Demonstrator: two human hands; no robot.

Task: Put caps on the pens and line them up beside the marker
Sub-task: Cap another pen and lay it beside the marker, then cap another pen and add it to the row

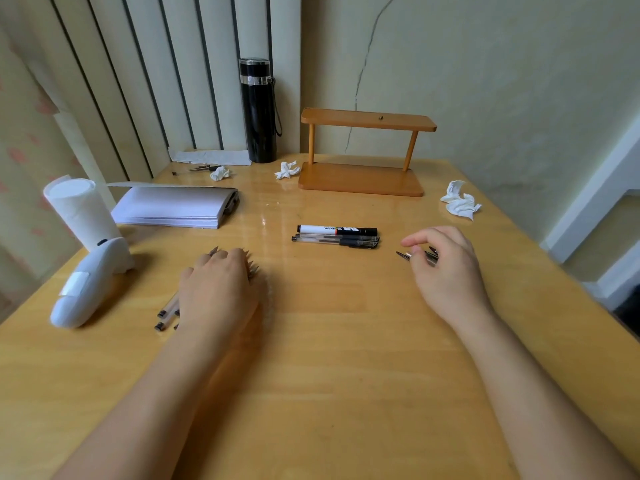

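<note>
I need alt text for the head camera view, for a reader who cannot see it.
A person's left hand covers a bunch of uncapped pens on a wooden table, while the right hand holds pen caps. Two capped pens lie beside a marker.

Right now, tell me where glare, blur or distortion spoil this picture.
Head view: window glare streaks the table behind the marker; wide-angle bending curves the table edges and wall lines; the pens under the left hand look smeared; the wooden shelf stays sharp.
</note>
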